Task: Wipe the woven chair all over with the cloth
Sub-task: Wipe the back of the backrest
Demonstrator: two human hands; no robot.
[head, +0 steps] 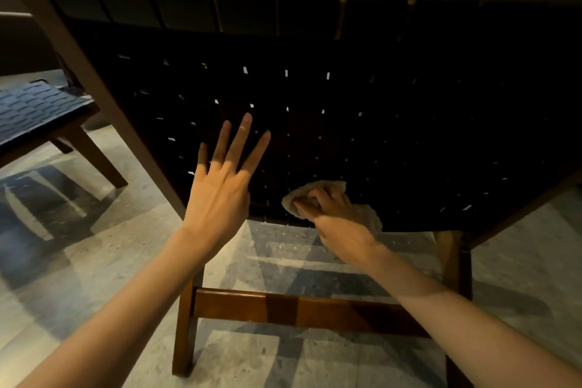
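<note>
Head view looks down on the back of the woven chair (pixel 330 98), which fills the frame from 9 to 3 o'clock. Its dark straps cross in a weave, with small light gaps between them, and wider straps wrap over the top rail at 12 o'clock. A brown wooden side rail (pixel 104 98) runs down at a slant on the 9 o'clock side.

At the bottom edge of the weave, near the frame's centre, lies the pale cloth (pixel 321 188). The right hand (pixel 343 224) grips it, fingers (pixel 315 198) curled over the bunched fabric and pressing it to the straps; a loose end hangs out at the hand's 3 o'clock side.

At 9 o'clock of the cloth, just beside it, the left hand (pixel 220 192) is raised with its fingers (pixel 241 142) straight and spread, holding nothing. They point to 12 o'clock over the weave; whether they touch it cannot be told.

Below the hands, toward 6 o'clock, a wooden crossbar (pixel 299 309) joins the chair's legs above a speckled grey floor (pixel 94 230). At 9 o'clock of the frame stands a low woven stool (pixel 37 107) on wooden legs, apart from the chair.
</note>
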